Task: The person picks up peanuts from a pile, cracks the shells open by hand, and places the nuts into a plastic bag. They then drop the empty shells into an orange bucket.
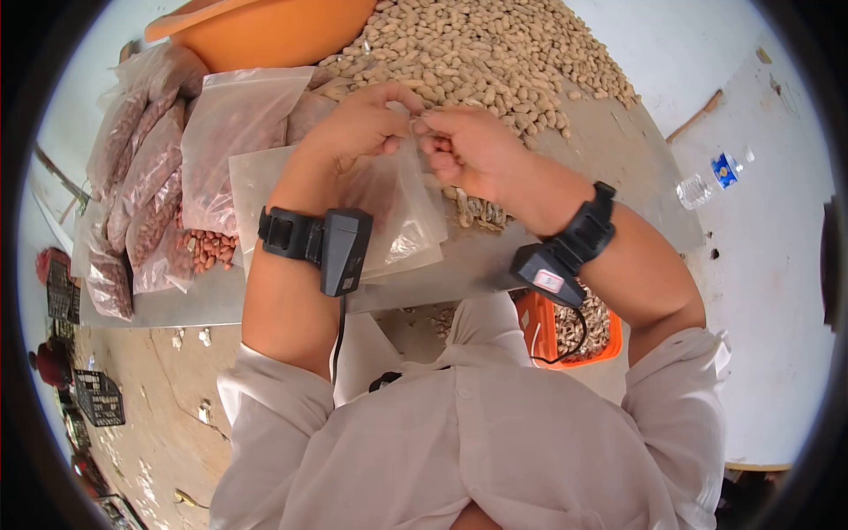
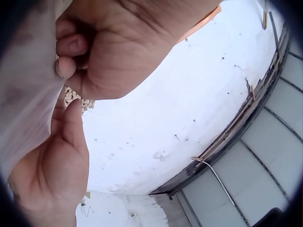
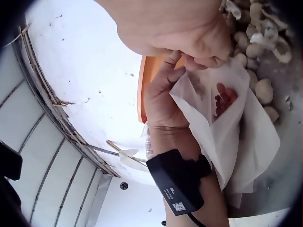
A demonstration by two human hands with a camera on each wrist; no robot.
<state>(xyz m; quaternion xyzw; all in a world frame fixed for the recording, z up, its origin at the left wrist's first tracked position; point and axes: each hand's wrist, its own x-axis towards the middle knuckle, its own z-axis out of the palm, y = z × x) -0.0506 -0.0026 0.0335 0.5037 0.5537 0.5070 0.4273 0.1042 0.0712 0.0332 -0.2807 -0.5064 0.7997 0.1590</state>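
Observation:
Both hands meet at the top of a clear plastic bag (image 1: 393, 208) over the near part of the table. My left hand (image 1: 360, 124) pinches the bag's upper edge between thumb and curled fingers. Close beside it, my right hand (image 1: 477, 148) pinches the same edge, fingers curled inward. In the right wrist view the bag's film hangs loosely below the hands, and reddish shelled peanuts (image 3: 225, 98) show inside. The left wrist view has the film (image 2: 28, 90) stretched between the left hand (image 2: 128, 56) and the right hand (image 2: 54, 172).
Filled bags of peanuts (image 1: 146, 177) lie piled on the table's left, with loose shelled peanuts (image 1: 212, 251) nearby. Behind are an orange basin (image 1: 265, 37) and a heap of unshelled peanuts (image 1: 503, 53). An orange bin (image 1: 616, 346) of shells stands below the table; a plastic bottle (image 1: 698, 187) lies right.

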